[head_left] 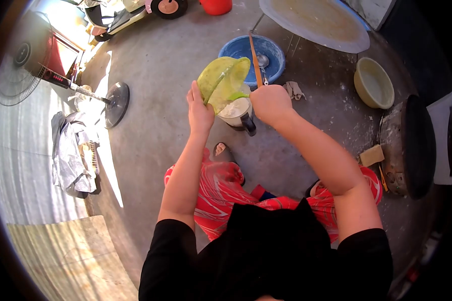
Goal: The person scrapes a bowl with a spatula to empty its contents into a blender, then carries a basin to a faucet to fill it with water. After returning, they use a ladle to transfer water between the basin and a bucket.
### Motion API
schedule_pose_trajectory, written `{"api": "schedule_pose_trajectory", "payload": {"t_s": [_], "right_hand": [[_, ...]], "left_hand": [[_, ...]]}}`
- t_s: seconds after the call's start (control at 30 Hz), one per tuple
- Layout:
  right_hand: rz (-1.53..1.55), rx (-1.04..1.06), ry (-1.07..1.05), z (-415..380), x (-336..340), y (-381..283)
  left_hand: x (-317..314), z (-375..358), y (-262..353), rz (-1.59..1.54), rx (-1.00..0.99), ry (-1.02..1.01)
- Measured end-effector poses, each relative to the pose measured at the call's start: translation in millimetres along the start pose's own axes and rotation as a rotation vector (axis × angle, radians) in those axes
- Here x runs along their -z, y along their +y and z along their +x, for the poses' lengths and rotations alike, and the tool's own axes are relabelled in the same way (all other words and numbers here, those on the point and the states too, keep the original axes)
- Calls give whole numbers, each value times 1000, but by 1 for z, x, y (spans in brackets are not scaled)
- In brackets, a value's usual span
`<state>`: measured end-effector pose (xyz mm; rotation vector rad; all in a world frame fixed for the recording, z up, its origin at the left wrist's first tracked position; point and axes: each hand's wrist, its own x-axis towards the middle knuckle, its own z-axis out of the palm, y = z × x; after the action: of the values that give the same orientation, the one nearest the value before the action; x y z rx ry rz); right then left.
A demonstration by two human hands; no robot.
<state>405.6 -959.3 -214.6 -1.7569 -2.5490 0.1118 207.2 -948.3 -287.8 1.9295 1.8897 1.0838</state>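
My left hand (201, 109) grips the side of a yellow-green plastic bowl (212, 76), which is tilted over a light-coloured jug (231, 121) with a black handle. Soft white stuff (232, 108) shows at the jug's mouth. Closed in a fist, my right hand (271, 104) holds a light-green utensil (239, 95) that reaches toward the bowl and jug; its exact kind is hard to make out. Just beyond that fist, a wooden stick (255, 57) crosses a blue basin (232, 50). A metal ladle (262, 61) is in this basin.
A crumpled cloth (294, 91) lies beside the blue basin. On the right are a pale basin (370, 83), a dark round drum-like object (412, 145) and a sponge-like block (371, 155). A standing fan (27, 57) is at left, and a large oval tray (316, 22) at the back.
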Motion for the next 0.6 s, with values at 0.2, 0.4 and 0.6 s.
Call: {"api": "schedule_pose_trajectory", "payload": {"t_s": [0.2,0.4,0.6], "right_hand": [[28,63,123,11,-10,-6],[34,0,-15,12,-11,1],[29,82,80,7,-11,-7]], "left_hand": [[0,0,0,6,-4,-4],[0,-1,0,8,0,6],[-1,-2,1,-6,-29,2]]}}
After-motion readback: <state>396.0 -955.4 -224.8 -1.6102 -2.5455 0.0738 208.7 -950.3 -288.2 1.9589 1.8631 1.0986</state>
